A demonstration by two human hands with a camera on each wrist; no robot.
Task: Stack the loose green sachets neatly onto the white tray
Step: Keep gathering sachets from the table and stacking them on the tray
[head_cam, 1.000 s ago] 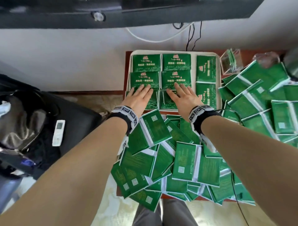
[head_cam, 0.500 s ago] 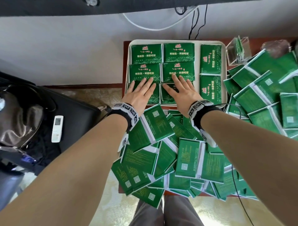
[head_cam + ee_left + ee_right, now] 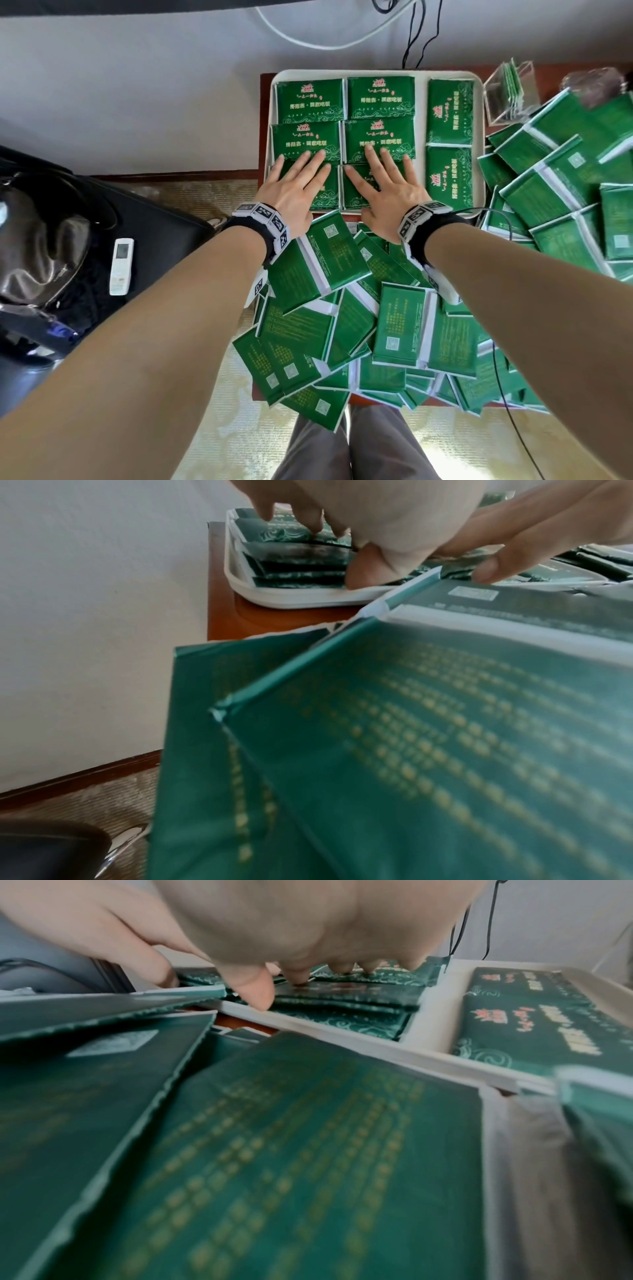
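Observation:
A white tray (image 3: 420,113) at the table's far side holds neat stacks of green sachets (image 3: 380,99), laid out in rows. My left hand (image 3: 301,178) lies flat, fingers spread, pressing on the front left stack (image 3: 298,569). My right hand (image 3: 383,178) presses the same way on the front middle stack (image 3: 342,999). The fingertips of both reach onto the middle row. Neither hand grips anything. Loose green sachets (image 3: 342,308) lie heaped under my wrists and off to the right (image 3: 565,205).
A clear box (image 3: 510,92) with a few sachets stands right of the tray. A white remote (image 3: 120,267) lies on a dark seat at the left. Cables (image 3: 414,34) hang down the wall, and a thin wire (image 3: 503,377) crosses the right-hand pile. Sachets overhang the table's front edge.
Both hands stay flat on the front stacks, with the fingertips a little further onto the middle row. The head view has tilted, so the tray sits lower in the picture.

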